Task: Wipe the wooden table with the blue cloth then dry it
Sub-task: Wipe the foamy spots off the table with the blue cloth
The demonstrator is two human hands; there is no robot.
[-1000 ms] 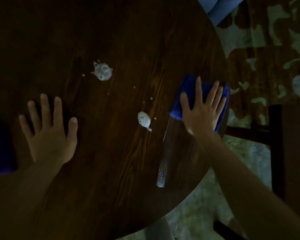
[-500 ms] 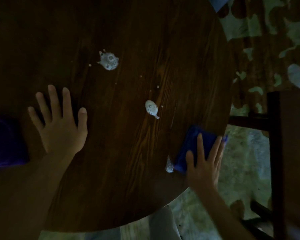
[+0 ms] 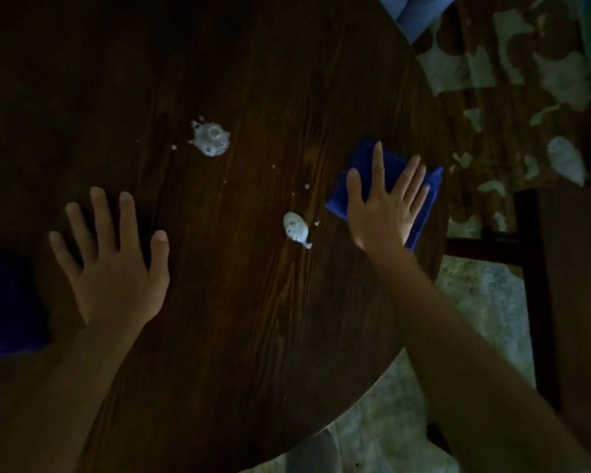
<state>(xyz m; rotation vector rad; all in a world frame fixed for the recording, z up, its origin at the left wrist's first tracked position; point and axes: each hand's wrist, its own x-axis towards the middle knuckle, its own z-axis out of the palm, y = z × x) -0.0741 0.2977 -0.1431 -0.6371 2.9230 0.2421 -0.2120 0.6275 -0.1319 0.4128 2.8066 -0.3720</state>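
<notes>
A round dark wooden table (image 3: pixel 239 353) fills most of the view. My right hand (image 3: pixel 381 206) lies flat with fingers spread on a folded blue cloth (image 3: pixel 362 155), pressing it onto the table near the right edge. My left hand (image 3: pixel 113 268) rests flat on the wood at the left, fingers apart, holding nothing. Two white foam blobs sit on the table: a larger foam blob (image 3: pixel 212 138) farther away and a smaller foam blob (image 3: pixel 296 228) just left of the cloth. Small foam specks lie between them.
A dark purple cloth (image 3: pixel 7 302) lies at the table's left edge beside my left forearm. A dark wooden chair (image 3: pixel 567 285) stands to the right of the table. Patchy worn floor (image 3: pixel 509 80) shows beyond the rim. Pale blue fabric (image 3: pixel 413 11) shows at the top.
My right hand slid the blue cloth down toward the near edge, clearing the foam streak, and has now pushed it back up along the right rim. My left hand stayed put.
</notes>
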